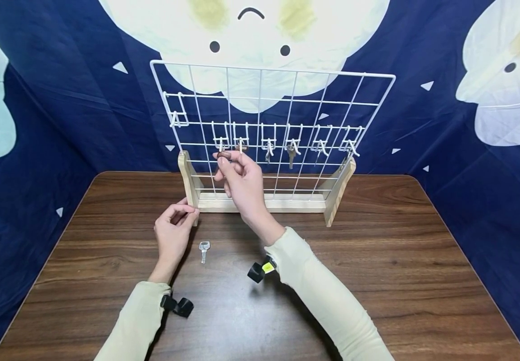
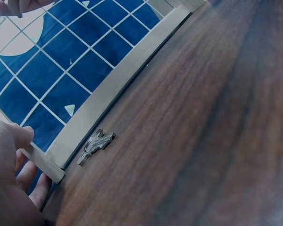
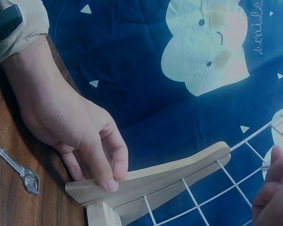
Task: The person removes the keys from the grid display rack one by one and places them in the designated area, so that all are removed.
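Note:
My right hand (image 1: 245,183) is raised before the white wire grid rack (image 1: 278,101), at one of its left-hand hooks (image 1: 221,143). Between thumb and fingers it pinches a small brown piece that looks like a key's head; the fingers hide the rest. Low on the left, my left hand (image 1: 174,230) grips the rack's wooden side foot (image 1: 189,175), thumb on one face and fingers behind. A silver key (image 1: 204,251) lies flat on the table near the left hand, and shows as well in the right wrist view as a key (image 3: 20,172) with a cut-out head.
More hooks run along the grid, and several carry keys, among them a hanging brass-coloured key (image 1: 292,154). A separate hook (image 1: 179,118) sits higher at the left. The brown wooden table (image 1: 377,281) meets a dark blue patterned cloth (image 1: 84,100) behind and at the sides.

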### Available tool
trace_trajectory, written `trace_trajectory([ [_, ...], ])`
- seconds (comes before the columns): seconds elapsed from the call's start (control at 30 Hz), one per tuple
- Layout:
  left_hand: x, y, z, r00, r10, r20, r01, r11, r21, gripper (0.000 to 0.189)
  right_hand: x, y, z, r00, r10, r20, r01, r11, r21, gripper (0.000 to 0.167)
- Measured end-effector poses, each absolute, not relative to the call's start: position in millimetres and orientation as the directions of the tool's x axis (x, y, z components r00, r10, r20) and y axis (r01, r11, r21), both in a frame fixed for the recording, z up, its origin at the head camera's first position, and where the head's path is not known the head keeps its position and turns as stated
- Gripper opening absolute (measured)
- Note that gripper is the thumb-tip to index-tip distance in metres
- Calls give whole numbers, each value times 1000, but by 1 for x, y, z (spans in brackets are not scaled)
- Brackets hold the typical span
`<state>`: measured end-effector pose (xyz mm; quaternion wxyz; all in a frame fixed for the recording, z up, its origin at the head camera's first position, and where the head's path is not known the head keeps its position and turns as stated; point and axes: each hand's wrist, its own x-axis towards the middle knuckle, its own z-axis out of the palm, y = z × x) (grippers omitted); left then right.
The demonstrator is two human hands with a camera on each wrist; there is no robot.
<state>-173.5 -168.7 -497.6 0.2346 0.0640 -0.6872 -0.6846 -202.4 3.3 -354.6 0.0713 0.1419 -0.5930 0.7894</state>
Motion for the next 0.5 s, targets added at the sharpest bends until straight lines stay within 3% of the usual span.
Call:
trace_trajectory([
  [0.5,-173,-168,-497,-881,-410,235,235,51,971,11,-197,4,-351,-938,-64,342,-307,-309,-900,20],
])
